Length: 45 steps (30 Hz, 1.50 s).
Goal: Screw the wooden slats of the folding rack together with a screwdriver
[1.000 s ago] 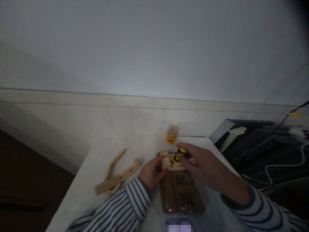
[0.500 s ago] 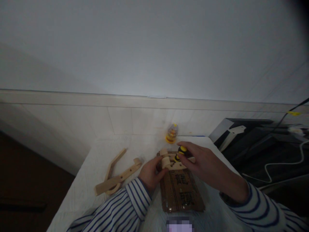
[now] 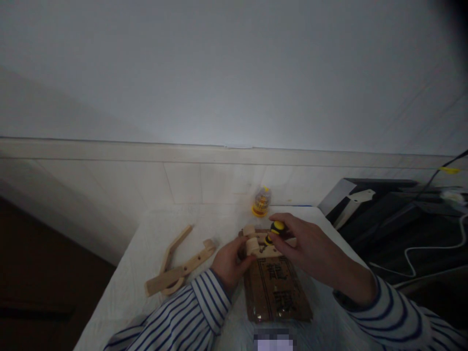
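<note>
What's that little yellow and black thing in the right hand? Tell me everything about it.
It looks like a stubby screwdriver: black handle, yellow cap, yellow collar, plastic-looking. It tilts, tip down-left onto the pale wooden piece. The right hand pinches its handle; its tip is too small to make out.
</note>
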Tool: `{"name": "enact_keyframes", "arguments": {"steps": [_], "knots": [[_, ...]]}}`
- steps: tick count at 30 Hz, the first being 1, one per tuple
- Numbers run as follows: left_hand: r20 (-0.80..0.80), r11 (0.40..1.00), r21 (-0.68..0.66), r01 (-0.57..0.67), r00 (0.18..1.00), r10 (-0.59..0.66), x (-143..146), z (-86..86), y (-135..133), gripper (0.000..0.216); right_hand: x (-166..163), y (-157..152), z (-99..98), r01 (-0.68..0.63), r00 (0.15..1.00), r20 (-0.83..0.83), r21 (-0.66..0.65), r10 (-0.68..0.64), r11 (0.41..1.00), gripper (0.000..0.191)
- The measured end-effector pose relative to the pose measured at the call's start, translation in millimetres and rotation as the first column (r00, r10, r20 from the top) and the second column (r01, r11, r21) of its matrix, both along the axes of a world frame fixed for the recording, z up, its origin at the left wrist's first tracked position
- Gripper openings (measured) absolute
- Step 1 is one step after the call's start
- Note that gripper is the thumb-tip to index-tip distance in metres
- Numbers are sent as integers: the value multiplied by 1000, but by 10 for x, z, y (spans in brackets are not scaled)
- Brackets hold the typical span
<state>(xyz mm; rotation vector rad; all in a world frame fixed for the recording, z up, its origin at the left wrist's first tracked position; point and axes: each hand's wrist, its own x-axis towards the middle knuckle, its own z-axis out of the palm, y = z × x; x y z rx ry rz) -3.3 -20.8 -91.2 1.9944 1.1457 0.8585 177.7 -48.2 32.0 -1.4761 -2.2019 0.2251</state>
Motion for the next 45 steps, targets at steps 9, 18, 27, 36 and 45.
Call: {"name": "enact_keyframes", "arguments": {"steps": [9, 18, 27, 36, 45], "knots": [[-4, 999, 29, 16, 1000, -16, 0, 0, 6, 39, 17, 42, -44, 0, 1000, -21, -17, 0, 1000, 30], [-28, 1000, 6, 2, 1000, -2, 2, 39, -13, 38, -51, 7, -4, 30, 1000, -5, -106, -30, 994, 33], [-5, 1000, 27, 10, 1000, -10, -5, 0, 6, 36, -38, -17, -75, 29, 993, -110, -82, -38, 996, 26], [-16, 1000, 9, 9, 1000, -9, -7, 8, 0, 39, 10, -44, -191, 70, 993, -87, -52, -74, 996, 27], [-13, 1000, 22, 16, 1000, -15, -8, 24, 0, 37, -20, -56, -187, 96, 987, -120, -111, -110, 989, 24]]}}
